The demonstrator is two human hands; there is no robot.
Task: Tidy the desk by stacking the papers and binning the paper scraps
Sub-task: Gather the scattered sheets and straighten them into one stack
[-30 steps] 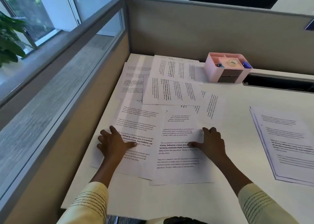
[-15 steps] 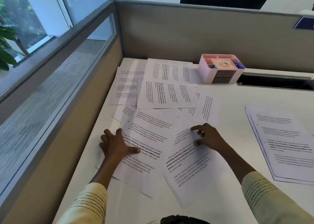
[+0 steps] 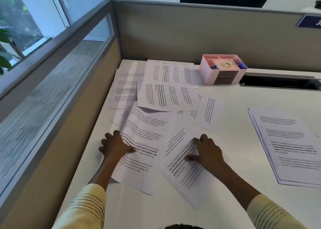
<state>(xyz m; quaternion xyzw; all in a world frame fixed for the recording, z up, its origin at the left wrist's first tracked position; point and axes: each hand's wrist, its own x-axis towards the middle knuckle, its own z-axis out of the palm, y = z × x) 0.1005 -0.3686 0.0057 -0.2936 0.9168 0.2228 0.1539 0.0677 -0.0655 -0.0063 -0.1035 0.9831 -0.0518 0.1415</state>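
Observation:
Several printed sheets lie scattered and overlapping on the left half of the white desk. My left hand presses flat on a slanted sheet near the desk's left edge, thumb stretched across the text. My right hand presses with spread fingers on another tilted sheet nearer the middle. More loose sheets lie behind, up to the partition. A squared stack of papers sits at the right. No paper scraps or bin are in view.
A pink desk organiser with tape and small items stands at the back by the grey partition. A dark cable slot runs along the back right. A glass-topped divider borders the desk on the left.
Both sheets under my hands have been turned and slid: the left one slants rightward, the right one rotated and moved toward me. My right hand shifted back toward me.

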